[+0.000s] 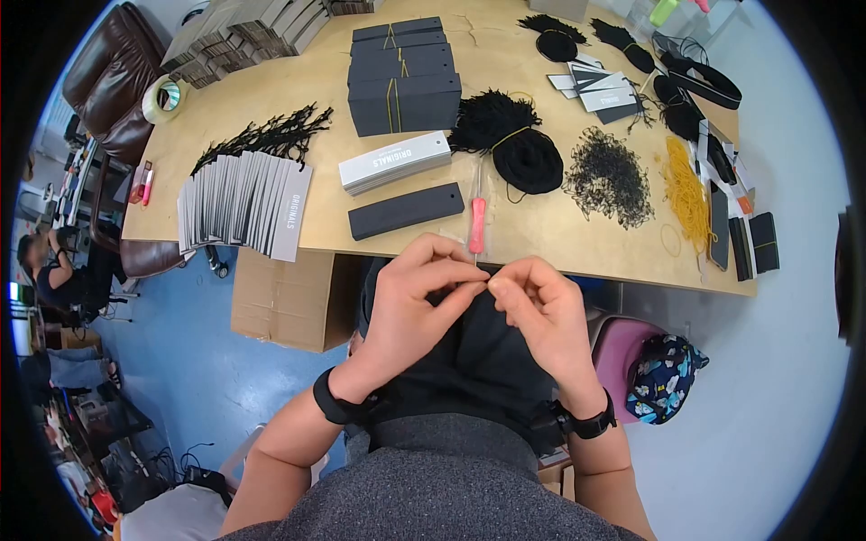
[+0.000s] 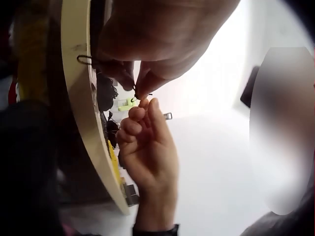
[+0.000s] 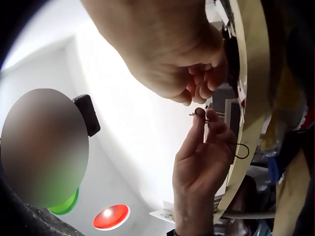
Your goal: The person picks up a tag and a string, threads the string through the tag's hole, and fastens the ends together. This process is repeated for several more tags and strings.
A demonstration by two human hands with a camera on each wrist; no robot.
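Fingers of my left hand point(image 1: 403, 305) are pinching a string point(image 2: 136, 90), its loop facing the table's point(image 1: 541, 254) near edge; my right hand point(image 1: 548, 317) is curling beside it, hold unclear.

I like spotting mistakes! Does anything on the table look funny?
Yes: the fanned tags poke out past the table's near edge, which looks untidy. One yellow band lies just outside its pile. I see nothing broken.
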